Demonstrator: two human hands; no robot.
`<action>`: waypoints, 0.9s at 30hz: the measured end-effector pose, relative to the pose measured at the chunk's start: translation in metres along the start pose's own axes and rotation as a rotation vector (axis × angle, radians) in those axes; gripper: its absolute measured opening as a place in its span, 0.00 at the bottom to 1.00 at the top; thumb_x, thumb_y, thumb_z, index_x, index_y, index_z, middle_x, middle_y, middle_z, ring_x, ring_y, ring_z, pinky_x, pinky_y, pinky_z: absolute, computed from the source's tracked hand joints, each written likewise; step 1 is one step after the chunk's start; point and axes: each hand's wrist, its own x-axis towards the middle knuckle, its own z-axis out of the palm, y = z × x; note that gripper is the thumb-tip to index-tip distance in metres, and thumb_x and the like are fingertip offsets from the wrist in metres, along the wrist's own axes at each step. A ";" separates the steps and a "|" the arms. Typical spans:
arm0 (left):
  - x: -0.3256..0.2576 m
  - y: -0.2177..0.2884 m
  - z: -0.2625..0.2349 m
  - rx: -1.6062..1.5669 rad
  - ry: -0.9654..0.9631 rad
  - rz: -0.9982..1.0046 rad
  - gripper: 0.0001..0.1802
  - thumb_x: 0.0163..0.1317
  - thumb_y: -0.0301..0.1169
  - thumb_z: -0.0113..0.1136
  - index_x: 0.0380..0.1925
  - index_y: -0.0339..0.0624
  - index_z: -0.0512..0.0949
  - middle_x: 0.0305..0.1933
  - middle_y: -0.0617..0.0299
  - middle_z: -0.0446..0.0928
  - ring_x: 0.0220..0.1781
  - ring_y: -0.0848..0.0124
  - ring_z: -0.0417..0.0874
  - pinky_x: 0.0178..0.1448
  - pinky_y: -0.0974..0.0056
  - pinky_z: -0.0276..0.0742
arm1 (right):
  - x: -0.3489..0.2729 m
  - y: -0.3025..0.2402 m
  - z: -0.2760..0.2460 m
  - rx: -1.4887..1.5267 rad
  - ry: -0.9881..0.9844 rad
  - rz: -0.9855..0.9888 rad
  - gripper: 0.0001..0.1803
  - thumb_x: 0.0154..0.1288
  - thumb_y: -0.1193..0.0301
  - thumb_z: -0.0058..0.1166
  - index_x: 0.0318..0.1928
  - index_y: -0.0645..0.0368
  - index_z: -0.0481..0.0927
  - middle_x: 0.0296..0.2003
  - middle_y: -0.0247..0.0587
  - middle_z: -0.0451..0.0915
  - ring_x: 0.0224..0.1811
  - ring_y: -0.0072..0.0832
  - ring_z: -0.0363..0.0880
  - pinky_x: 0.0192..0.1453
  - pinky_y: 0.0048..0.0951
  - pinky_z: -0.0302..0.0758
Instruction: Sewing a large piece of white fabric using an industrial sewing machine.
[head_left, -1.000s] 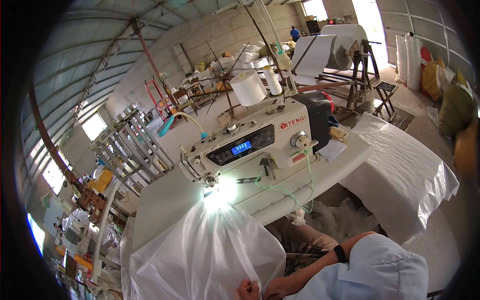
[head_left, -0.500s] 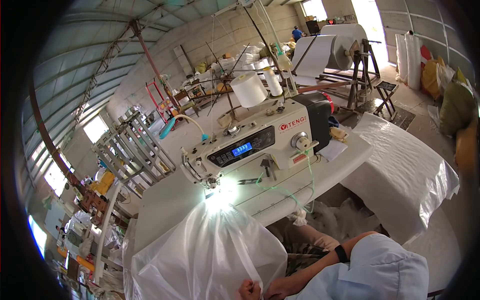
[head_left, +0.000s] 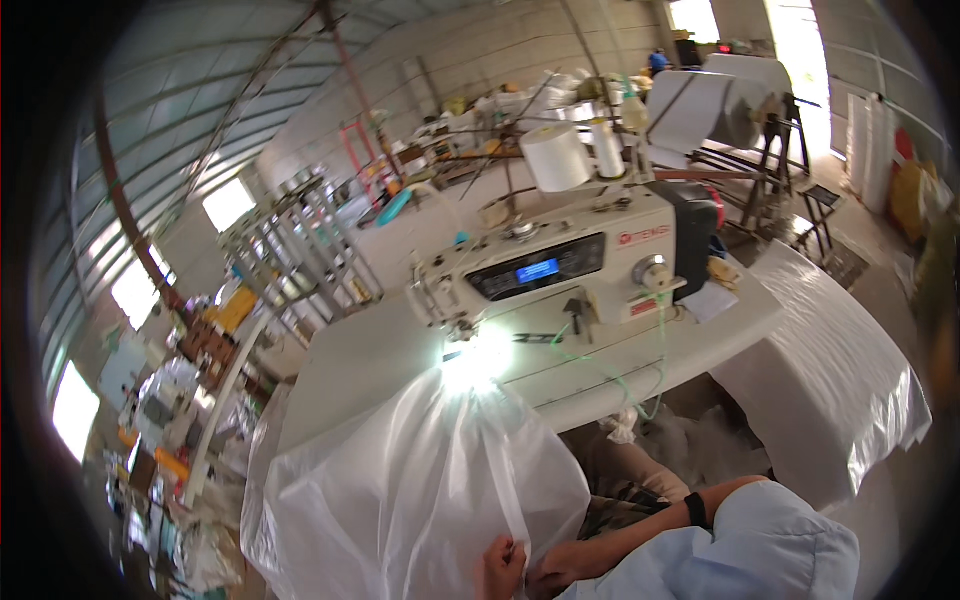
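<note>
Fingers [head_left: 507, 552] of the left hand [head_left: 502, 570]: curled closed, gripping a fold of white sheeting; right hand [head_left: 546, 577] just beside, partly hidden, finger state cannot be told. Counts, largest first. Table [head_left: 350, 345]: one, pale. White sheeting [head_left: 400, 500]: one piece, draped over the table's front edge, gathered at the lit needle end of the machine. Sewing machine [head_left: 560, 250]: one. Thread cones: two, one wide [head_left: 557, 158], one slim [head_left: 606, 148]. Wristband [head_left: 696, 510]: one, black, right forearm.
</note>
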 end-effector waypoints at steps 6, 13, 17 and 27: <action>0.004 0.023 -0.008 0.209 -0.077 -0.199 0.09 0.61 0.30 0.59 0.31 0.34 0.74 0.19 0.57 0.78 0.22 0.80 0.72 0.28 0.66 0.69 | 0.000 0.000 0.005 -0.007 0.064 0.052 0.13 0.70 0.63 0.49 0.46 0.57 0.80 0.34 0.52 0.81 0.37 0.44 0.79 0.43 0.36 0.73; 0.002 0.024 -0.009 0.239 -0.092 -0.189 0.10 0.60 0.32 0.60 0.30 0.36 0.74 0.19 0.52 0.75 0.21 0.66 0.73 0.27 0.62 0.69 | 0.000 -0.012 0.001 -0.021 -0.018 0.126 0.12 0.70 0.66 0.50 0.47 0.57 0.80 0.39 0.49 0.81 0.41 0.44 0.78 0.46 0.36 0.73; 0.003 0.027 -0.008 0.238 -0.082 -0.153 0.10 0.60 0.33 0.60 0.30 0.38 0.73 0.19 0.49 0.74 0.20 0.52 0.75 0.25 0.58 0.67 | -0.002 -0.011 0.003 -0.026 0.053 0.055 0.12 0.70 0.65 0.49 0.45 0.57 0.81 0.34 0.51 0.81 0.35 0.44 0.79 0.42 0.37 0.73; 0.004 0.020 -0.005 0.232 -0.103 -0.194 0.08 0.60 0.29 0.60 0.28 0.36 0.73 0.15 0.52 0.71 0.14 0.69 0.67 0.22 0.63 0.63 | -0.002 -0.010 0.000 -0.023 0.038 0.006 0.10 0.69 0.69 0.51 0.46 0.57 0.81 0.37 0.46 0.82 0.37 0.41 0.80 0.42 0.35 0.74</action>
